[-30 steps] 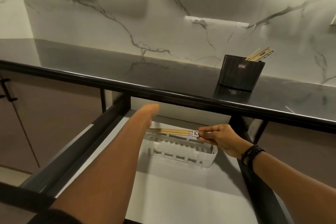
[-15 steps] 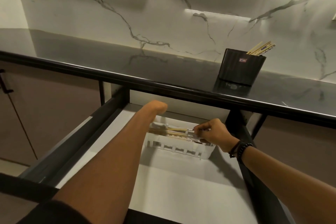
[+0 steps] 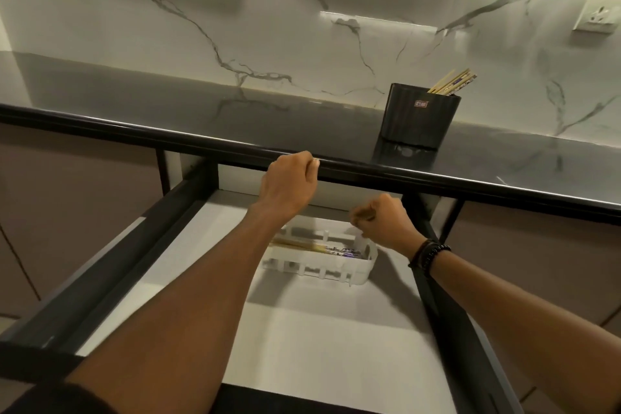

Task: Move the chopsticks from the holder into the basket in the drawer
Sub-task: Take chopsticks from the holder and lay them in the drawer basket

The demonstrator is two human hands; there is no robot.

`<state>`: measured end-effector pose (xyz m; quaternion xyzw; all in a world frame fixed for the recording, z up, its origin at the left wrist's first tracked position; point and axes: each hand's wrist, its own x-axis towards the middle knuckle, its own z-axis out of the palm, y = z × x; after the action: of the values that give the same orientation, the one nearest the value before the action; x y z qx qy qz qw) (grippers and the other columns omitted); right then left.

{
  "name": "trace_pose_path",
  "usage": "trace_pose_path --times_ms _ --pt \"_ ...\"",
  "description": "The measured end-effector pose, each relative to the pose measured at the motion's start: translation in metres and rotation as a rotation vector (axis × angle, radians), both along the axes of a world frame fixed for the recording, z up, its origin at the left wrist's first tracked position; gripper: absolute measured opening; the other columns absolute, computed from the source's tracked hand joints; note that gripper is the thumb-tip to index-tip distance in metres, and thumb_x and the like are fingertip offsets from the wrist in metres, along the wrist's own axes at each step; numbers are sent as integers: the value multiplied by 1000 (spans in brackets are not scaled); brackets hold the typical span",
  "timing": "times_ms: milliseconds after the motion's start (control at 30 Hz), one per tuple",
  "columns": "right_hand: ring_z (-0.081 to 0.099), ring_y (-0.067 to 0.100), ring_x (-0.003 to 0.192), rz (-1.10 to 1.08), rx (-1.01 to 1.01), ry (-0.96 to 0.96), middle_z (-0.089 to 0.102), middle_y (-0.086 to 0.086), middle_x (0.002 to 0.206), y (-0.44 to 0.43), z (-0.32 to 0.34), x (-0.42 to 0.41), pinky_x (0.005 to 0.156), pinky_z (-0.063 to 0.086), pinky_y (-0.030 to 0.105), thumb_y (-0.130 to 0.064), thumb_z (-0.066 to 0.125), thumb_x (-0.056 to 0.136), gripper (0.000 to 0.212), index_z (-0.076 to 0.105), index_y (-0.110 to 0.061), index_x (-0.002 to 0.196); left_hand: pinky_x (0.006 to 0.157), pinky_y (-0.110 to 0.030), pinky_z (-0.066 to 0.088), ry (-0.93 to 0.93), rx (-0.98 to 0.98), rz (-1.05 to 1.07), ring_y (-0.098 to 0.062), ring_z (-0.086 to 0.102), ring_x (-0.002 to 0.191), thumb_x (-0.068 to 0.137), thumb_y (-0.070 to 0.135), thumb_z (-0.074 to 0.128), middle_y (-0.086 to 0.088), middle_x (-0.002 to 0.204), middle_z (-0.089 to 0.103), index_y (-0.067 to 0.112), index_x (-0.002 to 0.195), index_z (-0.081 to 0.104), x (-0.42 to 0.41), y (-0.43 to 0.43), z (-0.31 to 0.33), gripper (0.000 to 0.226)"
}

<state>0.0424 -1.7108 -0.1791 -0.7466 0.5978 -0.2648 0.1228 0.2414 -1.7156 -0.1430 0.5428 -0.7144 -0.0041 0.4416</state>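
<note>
Wooden chopsticks (image 3: 314,248) are laid lengthwise in the white basket (image 3: 367,266) near the drawer's (image 3: 319,346) back edge; others are leaned in the black holder (image 3: 420,121) by the countertop's (image 3: 235,118) back edge. The left hand (image 3: 289,185) is curled, empty, at the countertop's front edge. The right hand (image 3: 383,222), blurred, is fisted above the basket's right end, nothing seen gripped.

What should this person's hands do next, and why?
Probably lift the right hand to the holder for more: some chopsticks lie in the basket, others stand in the holder, and that hand looks empty.
</note>
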Motion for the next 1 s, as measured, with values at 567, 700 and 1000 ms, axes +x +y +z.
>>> trace_pose_path --times_ms 567,700,1000 --pt "65 20 105 -514 -507 -620 69 5 116 -94 147 -94 95 53 31 -22 71 87 35 64 -12 119 117 -43 12 -112 136 -90 -19 19 145 102 31 34 3 152 35 20 143 40 3 -25 -12 43" --pt "49 24 129 -487 -218 -762 49 9 144 -133 162 -123 108 41 35 -27 67 88 63 42 -8 142 118 -41 13 -145 111 -29 -16 24 143 102 34 34 7 150 38 24 141 42 3 -29 -12 42" --pt "54 28 125 -376 33 -1030 52 10 140 -187 180 -141 108 44 44 -17 50 98 46 42 -8 142 118 -41 14 -182 84 11 -17 31 140 101 33 35 6 146 43 25 138 46 1 -26 -7 39"
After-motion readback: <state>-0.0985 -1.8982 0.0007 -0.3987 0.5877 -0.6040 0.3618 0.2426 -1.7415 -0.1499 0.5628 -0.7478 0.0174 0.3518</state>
